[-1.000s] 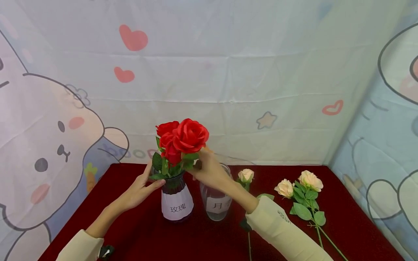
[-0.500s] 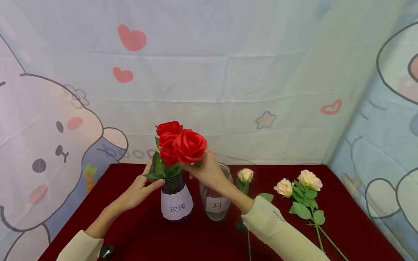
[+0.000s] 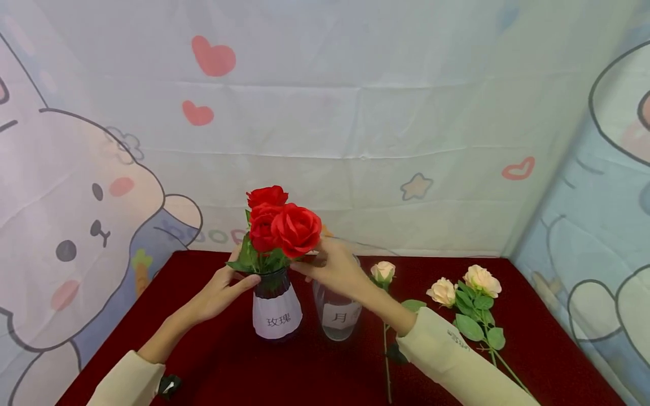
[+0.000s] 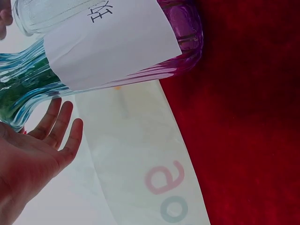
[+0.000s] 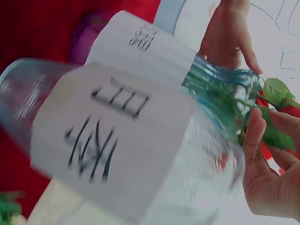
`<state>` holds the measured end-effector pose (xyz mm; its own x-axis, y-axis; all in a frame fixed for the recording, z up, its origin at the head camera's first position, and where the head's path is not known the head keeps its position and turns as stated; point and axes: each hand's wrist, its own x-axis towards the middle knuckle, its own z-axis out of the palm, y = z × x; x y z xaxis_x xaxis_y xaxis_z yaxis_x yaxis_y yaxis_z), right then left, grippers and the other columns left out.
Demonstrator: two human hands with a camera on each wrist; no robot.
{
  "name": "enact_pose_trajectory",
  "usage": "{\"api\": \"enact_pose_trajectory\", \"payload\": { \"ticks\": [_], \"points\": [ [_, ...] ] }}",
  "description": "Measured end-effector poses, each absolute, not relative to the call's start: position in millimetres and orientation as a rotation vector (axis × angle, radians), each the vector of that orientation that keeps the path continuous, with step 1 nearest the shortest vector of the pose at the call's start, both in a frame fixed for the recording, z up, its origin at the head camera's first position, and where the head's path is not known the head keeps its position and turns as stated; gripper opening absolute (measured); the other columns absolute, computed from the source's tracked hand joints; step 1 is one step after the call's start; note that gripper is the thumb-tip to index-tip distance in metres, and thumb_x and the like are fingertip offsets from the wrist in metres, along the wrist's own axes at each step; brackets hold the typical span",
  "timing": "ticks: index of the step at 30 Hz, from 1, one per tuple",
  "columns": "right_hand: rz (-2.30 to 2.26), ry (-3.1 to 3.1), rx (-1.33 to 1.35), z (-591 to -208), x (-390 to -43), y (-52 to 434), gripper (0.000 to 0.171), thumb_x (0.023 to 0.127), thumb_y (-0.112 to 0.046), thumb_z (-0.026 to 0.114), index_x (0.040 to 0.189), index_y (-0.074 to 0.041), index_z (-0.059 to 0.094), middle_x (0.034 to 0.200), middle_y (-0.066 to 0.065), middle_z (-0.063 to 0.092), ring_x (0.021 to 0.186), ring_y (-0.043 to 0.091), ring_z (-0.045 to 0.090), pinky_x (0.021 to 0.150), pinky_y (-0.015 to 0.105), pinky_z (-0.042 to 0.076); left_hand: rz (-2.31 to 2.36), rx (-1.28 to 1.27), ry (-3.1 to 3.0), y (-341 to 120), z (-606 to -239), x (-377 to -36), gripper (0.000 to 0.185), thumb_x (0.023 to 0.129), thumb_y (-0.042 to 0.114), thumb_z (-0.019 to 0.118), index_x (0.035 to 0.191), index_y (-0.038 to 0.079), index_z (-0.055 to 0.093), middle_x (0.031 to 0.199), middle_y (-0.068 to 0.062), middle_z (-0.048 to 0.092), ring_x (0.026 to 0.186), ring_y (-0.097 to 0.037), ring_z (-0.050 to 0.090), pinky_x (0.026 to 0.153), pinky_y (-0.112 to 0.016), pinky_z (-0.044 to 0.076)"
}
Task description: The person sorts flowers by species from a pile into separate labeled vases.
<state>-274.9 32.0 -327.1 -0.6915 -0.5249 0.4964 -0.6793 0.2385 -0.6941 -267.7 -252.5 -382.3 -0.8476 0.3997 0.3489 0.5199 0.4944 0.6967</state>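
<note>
Three red roses [image 3: 284, 225] stand in a purple-and-blue glass vase [image 3: 276, 313] with a white paper label. My right hand [image 3: 307, 265] pinches the stem just under the front red rose [image 3: 297, 228], at the vase's mouth; in the right wrist view its curled fingers [image 5: 255, 136] close on green leaves [image 5: 276, 136]. On the other side of the vase neck, my left hand [image 3: 242, 276] touches it with straight fingers. In the left wrist view the left hand [image 4: 42, 150] lies flat beside the neck of the vase [image 4: 117, 51].
A clear labelled glass vase [image 3: 337, 318] stands empty right of the first, under my right wrist. Three cream roses [image 3: 382, 272] [image 3: 443, 292] [image 3: 482, 280] lie on the red tablecloth [image 3: 533, 338] to the right. A cartoon-print cloth [image 3: 355, 113] closes the back and sides.
The front red rose has come down a little and closer to the other two, with my right hand following it. My left hand stays at the vase neck.
</note>
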Motion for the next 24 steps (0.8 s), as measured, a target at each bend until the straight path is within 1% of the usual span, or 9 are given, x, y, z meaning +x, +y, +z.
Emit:
{"api": "enact_pose_trajectory", "payload": {
  "ticks": [1, 3, 4, 10, 13, 16, 19, 21, 24],
  "points": [
    [1.444, -2.354, 1.141, -325.6, -273.2, 37.5, 0.033, 0.091, -0.009, 0.076, 0.123, -0.001, 0.069, 0.112, 0.016, 0.075, 0.062, 0.021, 0.072, 0.059, 0.024, 0.057, -1.285, -0.804, -2.59, -252.5, -382.6, -267.4, 0.08, 0.105, 0.025, 0.054, 0.166, 0.019, 0.002, 0.166, -0.015, 0.028, 0.13, -0.032, 0.053, 0.099, -0.048, 0.05],
    [1.444, -2.393, 1.097, -322.7, -270.2, 50.2, 0.033, 0.092, -0.008, 0.074, 0.124, -0.001, 0.069, 0.119, 0.017, 0.074, 0.065, 0.027, 0.073, 0.057, 0.025, 0.056, -1.295, -0.815, -2.584, -251.9, -382.7, -267.3, 0.081, 0.105, 0.025, 0.053, 0.166, 0.021, 0.0, 0.17, -0.013, 0.02, 0.133, -0.032, 0.05, 0.1, -0.051, 0.048],
    [1.446, -2.414, 1.074, -320.8, -268.9, 57.2, 0.032, 0.093, -0.008, 0.073, 0.125, -0.002, 0.069, 0.12, 0.017, 0.073, 0.066, 0.029, 0.073, 0.056, 0.026, 0.056, -1.297, -0.814, -2.588, -251.7, -382.6, -267.0, 0.081, 0.105, 0.025, 0.053, 0.166, 0.021, 0.0, 0.169, -0.013, 0.021, 0.133, -0.032, 0.05, 0.101, -0.052, 0.048],
    [1.336, -2.485, 0.915, -315.7, -270.1, 103.6, 0.025, 0.099, -0.013, 0.067, 0.123, -0.006, 0.071, 0.114, 0.017, 0.074, 0.06, 0.019, 0.068, 0.05, 0.027, 0.052, -1.296, -0.795, -2.617, -251.3, -378.8, -265.7, 0.081, 0.105, 0.029, 0.054, 0.166, 0.025, 0.0, 0.168, -0.013, 0.026, 0.136, -0.034, 0.05, 0.105, -0.059, 0.045],
    [1.296, -2.506, 0.847, -318.2, -274.6, 124.6, 0.023, 0.1, -0.014, 0.066, 0.121, -0.006, 0.071, 0.11, 0.018, 0.074, 0.058, 0.014, 0.066, 0.047, 0.026, 0.048, -1.279, -0.791, -2.633, -252.5, -376.0, -264.4, 0.08, 0.105, 0.03, 0.055, 0.166, 0.024, 0.003, 0.163, -0.014, 0.035, 0.137, -0.035, 0.051, 0.107, -0.062, 0.044],
    [1.278, -2.536, 0.789, -320.6, -278.2, 141.7, 0.023, 0.101, -0.015, 0.065, 0.121, -0.005, 0.071, 0.108, 0.018, 0.074, 0.057, 0.013, 0.065, 0.049, 0.026, 0.048, -1.248, -0.78, -2.647, -254.1, -372.1, -262.2, 0.078, 0.105, 0.03, 0.056, 0.166, 0.022, 0.007, 0.156, -0.015, 0.047, 0.135, -0.036, 0.054, 0.106, -0.062, 0.046],
    [1.245, -2.569, 0.751, -322.7, -280.1, 156.7, 0.024, 0.101, -0.016, 0.064, 0.121, -0.005, 0.071, 0.104, 0.017, 0.073, 0.056, 0.014, 0.063, 0.05, 0.027, 0.05, -1.188, -0.743, -2.676, -254.6, -366.9, -258.3, 0.078, 0.104, 0.033, 0.057, 0.166, 0.021, 0.011, 0.154, -0.016, 0.049, 0.139, -0.038, 0.051, 0.109, -0.065, 0.042],
    [1.227, -2.591, 0.729, -324.7, -280.3, 166.1, 0.024, 0.102, -0.016, 0.063, 0.121, -0.005, 0.07, 0.102, 0.017, 0.074, 0.056, 0.014, 0.064, 0.05, 0.028, 0.05, -1.077, -0.671, -2.723, -254.8, -364.1, -254.1, 0.077, 0.103, 0.041, 0.058, 0.165, 0.02, 0.016, 0.151, -0.015, 0.053, 0.137, -0.037, 0.052, 0.107, -0.064, 0.044],
    [1.201, -2.623, 0.694, -330.0, -279.5, 180.6, 0.024, 0.102, -0.016, 0.062, 0.121, -0.003, 0.07, 0.103, 0.018, 0.074, 0.057, 0.015, 0.065, 0.049, 0.029, 0.051, -0.884, -0.52, -2.822, -255.3, -362.4, -245.1, 0.073, 0.1, 0.056, 0.056, 0.157, 0.014, 0.038, 0.139, -0.013, 0.06, 0.128, -0.034, 0.057, 0.1, -0.06, 0.05]
  ]
}}
